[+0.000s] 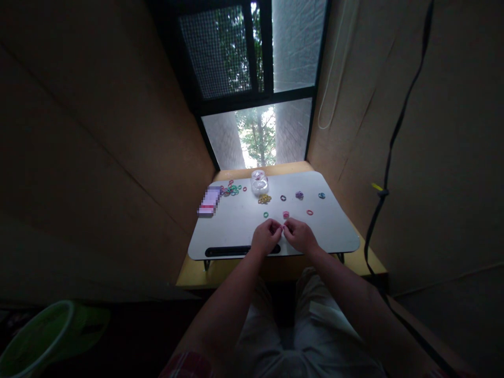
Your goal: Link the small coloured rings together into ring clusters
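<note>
Over the front of the white lap table, my left hand and my right hand meet fingertip to fingertip. Both are closed in a pinch on a small pink hair tie, mostly hidden by the fingers. Just beyond them lies a pink bunch of hair ties. A green hair tie is to its left and a red hair tie to its right. Farther back are a yellow pile, a dark purple tie, a purple bunch and a blue-green one.
A clear plastic jar stands at the table's back. Mixed hair ties lie at the back left beside a phone. A black slot runs along the front edge. A dark strap hangs at right; a green basin sits lower left.
</note>
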`<state>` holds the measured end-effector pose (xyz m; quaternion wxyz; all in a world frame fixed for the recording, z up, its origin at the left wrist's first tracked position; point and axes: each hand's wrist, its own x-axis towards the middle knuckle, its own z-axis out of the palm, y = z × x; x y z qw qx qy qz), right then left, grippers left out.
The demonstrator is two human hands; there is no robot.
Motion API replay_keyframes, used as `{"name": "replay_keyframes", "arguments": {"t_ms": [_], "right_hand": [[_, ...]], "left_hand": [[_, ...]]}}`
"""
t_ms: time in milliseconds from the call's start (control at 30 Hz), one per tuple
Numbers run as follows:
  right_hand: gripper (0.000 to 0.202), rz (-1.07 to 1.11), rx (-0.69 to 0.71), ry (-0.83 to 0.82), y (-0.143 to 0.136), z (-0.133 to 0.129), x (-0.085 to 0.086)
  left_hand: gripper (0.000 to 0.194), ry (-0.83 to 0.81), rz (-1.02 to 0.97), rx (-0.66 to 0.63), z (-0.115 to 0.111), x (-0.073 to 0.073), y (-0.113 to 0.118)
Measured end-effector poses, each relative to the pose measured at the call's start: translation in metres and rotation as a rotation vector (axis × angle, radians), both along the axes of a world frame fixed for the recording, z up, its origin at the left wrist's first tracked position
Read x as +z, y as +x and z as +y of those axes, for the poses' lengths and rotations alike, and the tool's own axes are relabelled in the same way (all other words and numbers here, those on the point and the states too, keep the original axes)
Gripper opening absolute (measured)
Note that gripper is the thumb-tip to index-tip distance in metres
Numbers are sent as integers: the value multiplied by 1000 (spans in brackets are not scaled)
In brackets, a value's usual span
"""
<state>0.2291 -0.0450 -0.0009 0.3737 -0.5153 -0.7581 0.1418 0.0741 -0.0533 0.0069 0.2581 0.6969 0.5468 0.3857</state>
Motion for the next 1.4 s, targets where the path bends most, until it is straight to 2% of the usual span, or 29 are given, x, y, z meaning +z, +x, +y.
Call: {"name": "replay_keyframes", "arguments": {"t_ms": [167, 433, 667, 1000, 1233, 1400], "right_hand": [[16, -12, -7, 4, 0, 1, 0], [16, -15, -9, -5, 0, 0, -1], [13, 9, -8, 25, 0, 2, -1], [13, 77, 64, 57, 1, 3, -2], [13, 87, 20, 53, 0, 3, -1], [19, 285, -187, -26, 4, 12, -4]], "left_hand": [[18, -4, -8, -31, 1, -2, 0], [15, 16, -1, 35, 4, -8, 0], [13, 3, 15, 39, 4, -7, 1], [11, 22, 48, 64, 4, -8, 1], [12, 12, 15, 81, 2, -4, 1], [15, 6, 3, 90, 2, -2, 1]]}}
